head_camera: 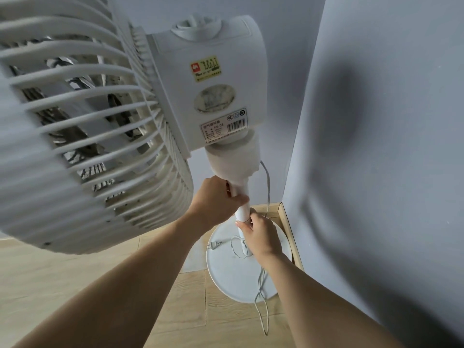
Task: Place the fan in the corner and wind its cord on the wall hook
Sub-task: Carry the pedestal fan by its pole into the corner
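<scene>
A white standing fan [213, 79] fills the upper left, its dusty grille close to the camera. My left hand [216, 200] grips the fan's pole just under the neck. My right hand [261, 234] grips the pole lower down, above the round white base [226, 275]. The base sits on the wooden floor close to the corner of two walls. The grey cord [262, 290] hangs from the neck, lies looped over the base and trails onto the floor. Its plug [215, 244] rests on the base. No wall hook is in view.
A light grey wall [389, 146] stands close on the right, and another wall [283, 96] behind the fan. A wooden skirting board [291, 234] runs along the foot of the right wall. Pale wooden floor [62, 285] stretches to the left.
</scene>
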